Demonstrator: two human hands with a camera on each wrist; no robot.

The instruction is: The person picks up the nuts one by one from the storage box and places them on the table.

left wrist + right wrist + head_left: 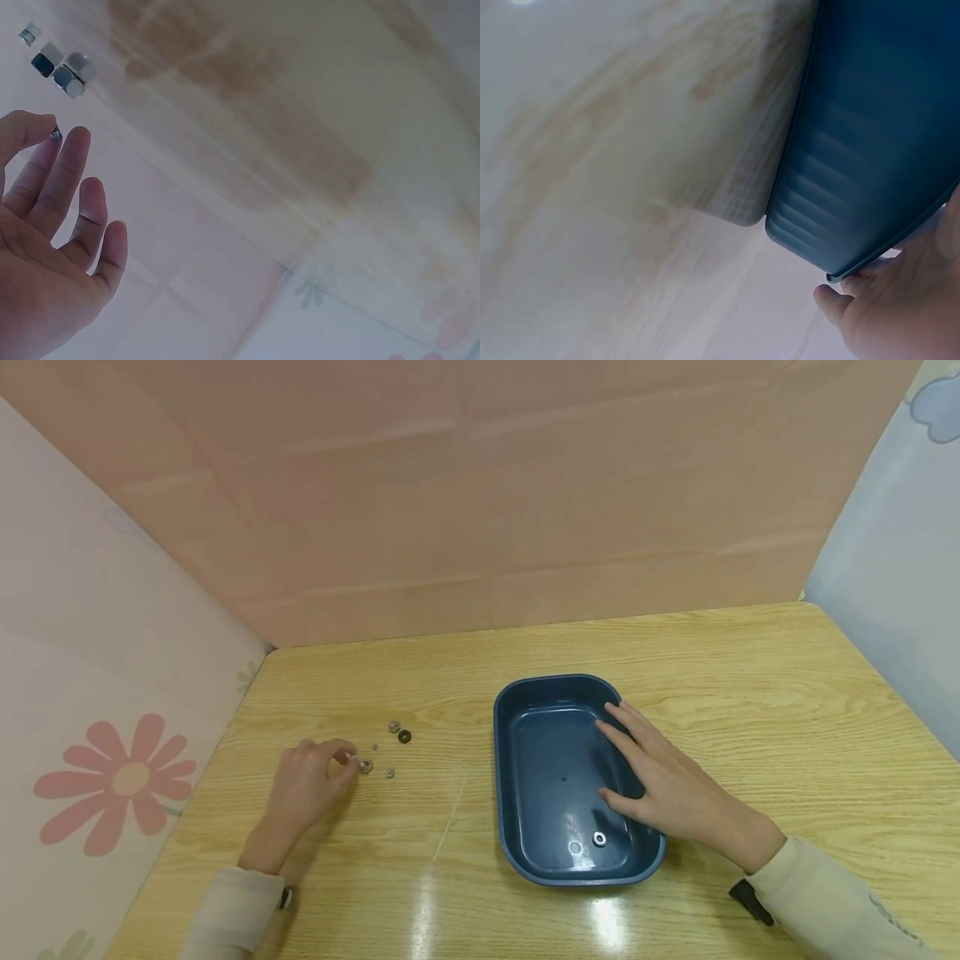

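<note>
Thumb and index finger of my left hand (pixel 303 781) pinch a small metal nut (pixel 55 134), mostly hidden by the fingertips. Beside that hand on the table lie a silver nut (pixel 366 767), a smaller nut (pixel 390 773) and a tiny metal piece (pixel 375 747). A little farther back, another silver nut (pixel 394 727) is next to a black nut (pixel 405 737). My right hand (pixel 667 785) rests over the right rim of a blue plastic tray (pixel 504 802), its fingers spread and reaching over the inside. One silver nut (pixel 599 839) lies in the tray near its front end.
The wood-grain table (pixel 750 710) has a pinkish covering (pixel 480 502) standing along its back edge. A wall with printed flowers (pixel 131 779) borders the left side, and a pale wall (pixel 900 552) the right.
</note>
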